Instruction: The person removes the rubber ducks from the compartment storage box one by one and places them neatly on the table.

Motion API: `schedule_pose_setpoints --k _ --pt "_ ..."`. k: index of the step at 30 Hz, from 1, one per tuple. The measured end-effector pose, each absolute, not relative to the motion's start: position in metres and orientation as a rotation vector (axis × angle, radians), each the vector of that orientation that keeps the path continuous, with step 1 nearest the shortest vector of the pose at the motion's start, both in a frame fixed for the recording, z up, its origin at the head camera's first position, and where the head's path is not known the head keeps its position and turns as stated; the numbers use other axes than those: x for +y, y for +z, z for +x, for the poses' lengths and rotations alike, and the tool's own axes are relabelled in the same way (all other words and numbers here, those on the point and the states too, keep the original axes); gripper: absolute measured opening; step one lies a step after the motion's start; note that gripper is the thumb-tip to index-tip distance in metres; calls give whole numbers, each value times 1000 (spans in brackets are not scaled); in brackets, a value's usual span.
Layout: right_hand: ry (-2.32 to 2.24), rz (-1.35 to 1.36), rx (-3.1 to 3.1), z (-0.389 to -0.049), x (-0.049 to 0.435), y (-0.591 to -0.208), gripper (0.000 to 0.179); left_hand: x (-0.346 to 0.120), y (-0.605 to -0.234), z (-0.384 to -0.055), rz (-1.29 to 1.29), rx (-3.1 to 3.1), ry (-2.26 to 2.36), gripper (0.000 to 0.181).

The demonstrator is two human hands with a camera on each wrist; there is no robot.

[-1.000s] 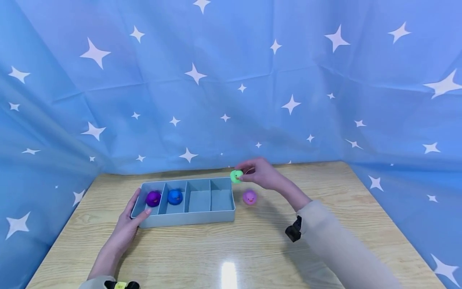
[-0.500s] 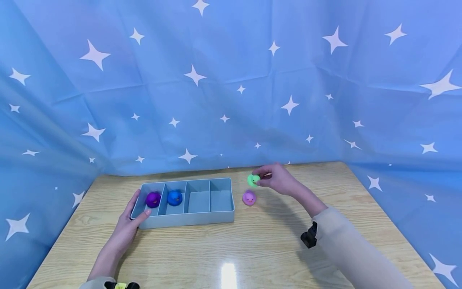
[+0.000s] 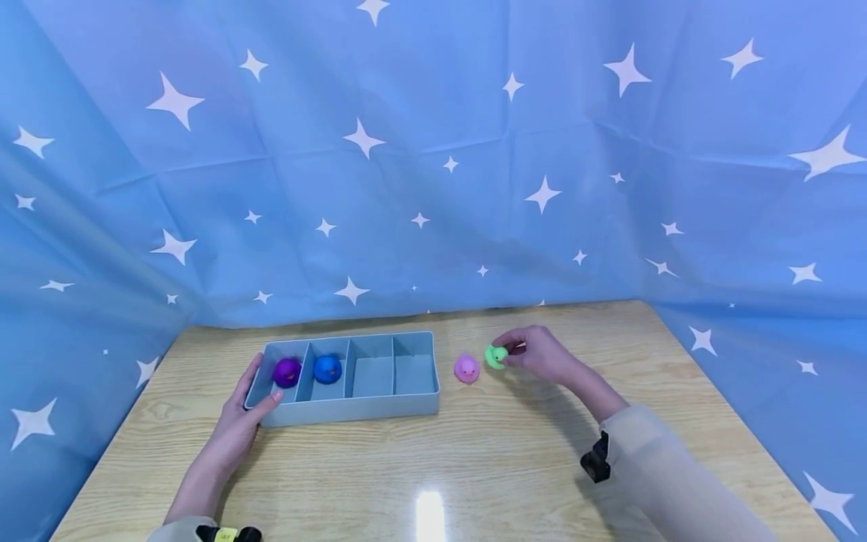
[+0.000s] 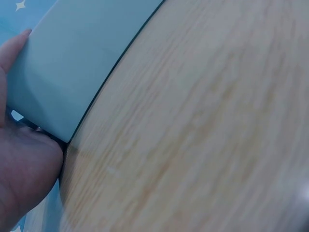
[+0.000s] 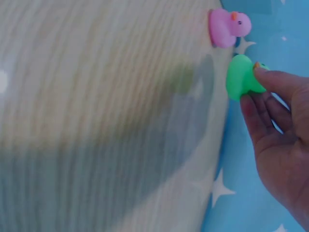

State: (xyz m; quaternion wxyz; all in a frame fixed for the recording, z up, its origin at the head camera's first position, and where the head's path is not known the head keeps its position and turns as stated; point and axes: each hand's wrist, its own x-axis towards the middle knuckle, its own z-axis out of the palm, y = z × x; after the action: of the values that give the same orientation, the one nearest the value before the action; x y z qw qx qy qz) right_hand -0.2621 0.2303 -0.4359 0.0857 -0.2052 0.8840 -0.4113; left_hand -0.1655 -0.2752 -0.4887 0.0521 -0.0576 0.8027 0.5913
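My right hand pinches a green rubber duck between thumb and fingers, just right of a pink rubber duck that sits on the table. In the right wrist view the green duck looks slightly raised off the wood. A grey-blue box with several compartments lies left of the ducks. My left hand grips its left end, thumb over the front rim and fingers along the side. The leftmost compartment holds a purple duck; a blue duck sits in the compartment beside it. The two right compartments hold nothing.
The wooden table extends in front of the box and to both sides. A blue star-patterned curtain hangs behind the table and along its left and right sides.
My right hand has carried the green duck from near the box's right back corner, past the pink duck, to the right and lower. My left hand and the box have stayed in place.
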Motion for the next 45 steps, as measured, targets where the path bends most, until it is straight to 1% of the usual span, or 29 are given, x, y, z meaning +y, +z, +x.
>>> schedule_pose_setpoints --k 11,25,31,35,45 --pt "-1177 -601 2655 -260 239 -451 30 -275 -488 -165 -169 2445 1798 90" --pt "-1119 -632 2673 -257 238 -450 29 -275 -487 -165 -162 2436 1817 90" --pt "-1125 -627 2676 -257 239 -450 32 -274 -488 -164 -158 2432 1830 90" --pt "-1173 -631 2676 -257 240 -445 36 -274 -488 -164 -161 2427 1839 91" --pt "-1252 -727 2681 -263 225 -422 36 -274 -488 -165 -166 2428 1823 91"
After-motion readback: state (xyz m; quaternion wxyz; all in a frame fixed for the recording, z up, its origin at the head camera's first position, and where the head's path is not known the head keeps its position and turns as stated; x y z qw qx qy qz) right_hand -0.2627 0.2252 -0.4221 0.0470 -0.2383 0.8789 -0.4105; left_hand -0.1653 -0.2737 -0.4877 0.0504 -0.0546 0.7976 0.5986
